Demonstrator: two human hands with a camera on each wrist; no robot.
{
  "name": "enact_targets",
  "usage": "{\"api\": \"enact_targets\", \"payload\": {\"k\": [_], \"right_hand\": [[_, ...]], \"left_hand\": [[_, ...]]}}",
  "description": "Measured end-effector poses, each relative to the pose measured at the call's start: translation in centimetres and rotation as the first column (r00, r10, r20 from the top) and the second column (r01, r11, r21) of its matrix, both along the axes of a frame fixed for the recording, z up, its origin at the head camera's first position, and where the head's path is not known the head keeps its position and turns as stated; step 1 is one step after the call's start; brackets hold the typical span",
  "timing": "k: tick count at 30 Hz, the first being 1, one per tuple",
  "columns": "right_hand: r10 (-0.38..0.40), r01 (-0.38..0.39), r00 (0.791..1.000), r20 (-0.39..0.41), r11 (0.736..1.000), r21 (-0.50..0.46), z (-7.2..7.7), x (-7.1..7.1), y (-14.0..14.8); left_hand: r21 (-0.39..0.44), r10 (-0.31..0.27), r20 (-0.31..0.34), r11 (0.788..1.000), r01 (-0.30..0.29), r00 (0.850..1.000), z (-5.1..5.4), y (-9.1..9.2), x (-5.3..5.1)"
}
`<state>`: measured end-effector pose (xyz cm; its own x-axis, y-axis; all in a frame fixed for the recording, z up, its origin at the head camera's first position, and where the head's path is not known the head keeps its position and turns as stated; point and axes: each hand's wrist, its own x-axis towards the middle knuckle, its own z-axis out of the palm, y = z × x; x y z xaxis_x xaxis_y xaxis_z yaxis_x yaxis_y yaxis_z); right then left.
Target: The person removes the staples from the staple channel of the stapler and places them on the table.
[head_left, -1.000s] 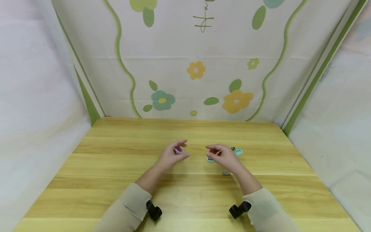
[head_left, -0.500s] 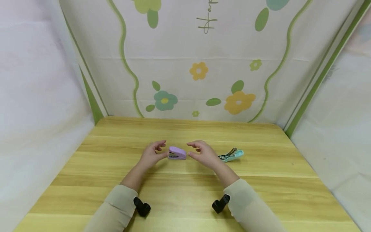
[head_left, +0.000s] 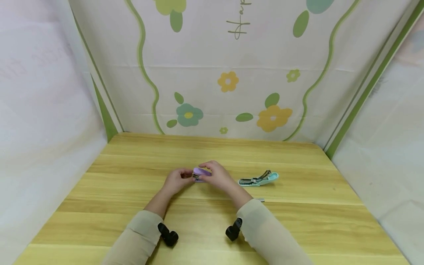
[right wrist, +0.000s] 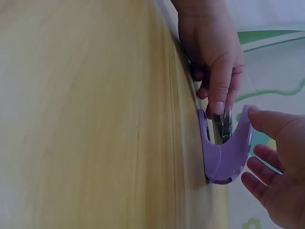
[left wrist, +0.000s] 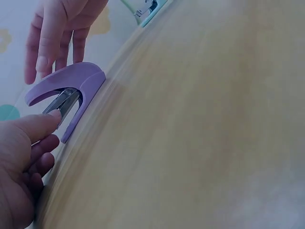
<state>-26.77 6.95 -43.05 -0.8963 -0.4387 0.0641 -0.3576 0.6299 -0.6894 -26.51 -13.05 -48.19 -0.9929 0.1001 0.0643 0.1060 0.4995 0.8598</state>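
Purple stapler [head_left: 201, 171] sits just below centre of the head frame, on the table [head_left: 99, 184], cover raised. Left hand [head_left: 176, 181]: we see it pinching the metal magazine [left wrist: 66, 101]. Right hand [head_left: 216, 176]: fingers spread about the cover; whether the thumb presses, we cannot tell. Risks, we judge: a leftward tug could drag the weakly braced body; a cover pressed early could nip the left fingertips.

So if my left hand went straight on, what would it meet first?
Most likely the purple stapler; your left hand seems to pinch its metal strip, though depth there is unclear.
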Motion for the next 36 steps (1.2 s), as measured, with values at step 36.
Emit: {"api": "enact_targets", "payload": {"k": [36], "right_hand": [[-0.049,0.05,0.999,0.018,0.996,-0.071,-0.3,-0.2,0.4]], "left_hand": [[-0.104,0.03,-0.043,0.994,-0.034,0.999,-0.1,0.4,0.1]]}}
